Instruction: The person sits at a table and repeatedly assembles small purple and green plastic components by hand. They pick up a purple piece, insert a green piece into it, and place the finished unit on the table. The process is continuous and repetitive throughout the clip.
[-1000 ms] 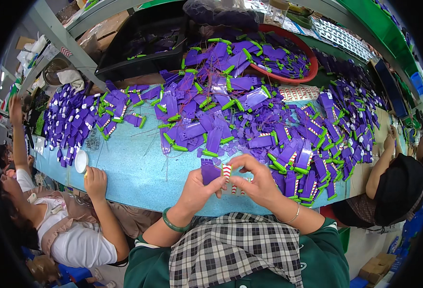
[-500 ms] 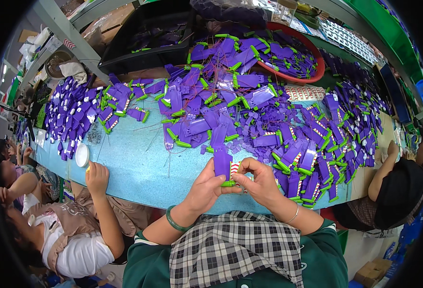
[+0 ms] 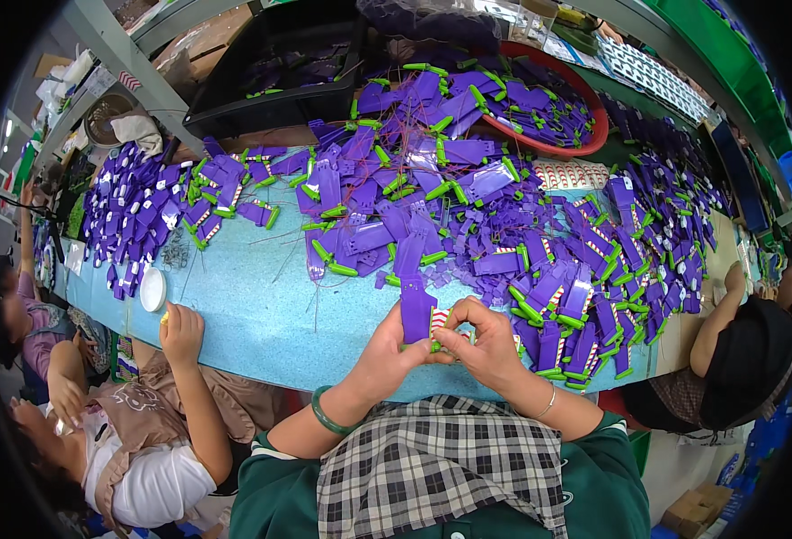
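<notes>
My left hand [image 3: 380, 361] grips a flat purple plastic piece [image 3: 415, 313] with a green end, holding it over the near edge of the table. A red-and-white striped sticker [image 3: 440, 318] stands along the right side of that piece. My right hand [image 3: 487, 349] pinches at the striped sticker with thumb and index finger, and both thumbs almost meet there. Fingers hide most of the green end. Just beyond my hands spreads a large heap of similar purple pieces [image 3: 369, 238] with green ends, some bearing striped stickers.
At the back stand a black bin [image 3: 274, 117] and a red basin [image 3: 604, 135] holding purple pieces. A sheet of striped stickers [image 3: 571, 175] lies beyond the heap. At left are a white cup [image 3: 153, 290] and a co-worker's hand [image 3: 182, 334]. Another person [image 3: 746, 359] sits at right.
My left thumb has shifted right toward the striped sticker, and my fingers now cover more of the green end. The co-worker at left has lowered one hand.
</notes>
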The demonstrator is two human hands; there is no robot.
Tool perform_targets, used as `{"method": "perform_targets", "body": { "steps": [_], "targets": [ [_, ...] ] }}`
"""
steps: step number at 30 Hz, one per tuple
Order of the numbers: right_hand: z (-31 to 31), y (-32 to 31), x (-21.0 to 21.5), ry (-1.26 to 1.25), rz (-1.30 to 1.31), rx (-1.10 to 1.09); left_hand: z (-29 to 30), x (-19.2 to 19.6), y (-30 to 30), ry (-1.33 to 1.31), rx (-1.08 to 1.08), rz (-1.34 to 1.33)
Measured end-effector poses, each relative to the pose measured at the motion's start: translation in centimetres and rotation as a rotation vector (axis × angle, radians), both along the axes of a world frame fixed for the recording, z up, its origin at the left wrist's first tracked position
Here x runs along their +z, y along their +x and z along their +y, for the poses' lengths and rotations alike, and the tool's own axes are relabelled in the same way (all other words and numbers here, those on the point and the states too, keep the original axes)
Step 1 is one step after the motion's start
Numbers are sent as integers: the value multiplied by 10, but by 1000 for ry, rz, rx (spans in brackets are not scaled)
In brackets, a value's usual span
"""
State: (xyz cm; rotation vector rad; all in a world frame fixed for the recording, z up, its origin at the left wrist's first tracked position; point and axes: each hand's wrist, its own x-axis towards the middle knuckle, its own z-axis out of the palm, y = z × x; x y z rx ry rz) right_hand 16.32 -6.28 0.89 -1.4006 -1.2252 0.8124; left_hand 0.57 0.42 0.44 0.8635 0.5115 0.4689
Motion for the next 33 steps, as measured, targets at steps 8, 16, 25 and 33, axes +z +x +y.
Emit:
{"method": "perform_targets", "body": {
  "steps": [8,16,25,33],
  "targets": [
    [0,1,2,237,-259,-83,-5,-4,-1,126,-39,0],
    [4,7,5,138,-231,-1,-9,-2,-2,261,-50,-11],
    [5,13,-2,-114,131,324,-10,-20,16,-614,-411,-182],
    [3,19,1,-68,690,236,1,15,4,411,-118,139]
  ]
}}
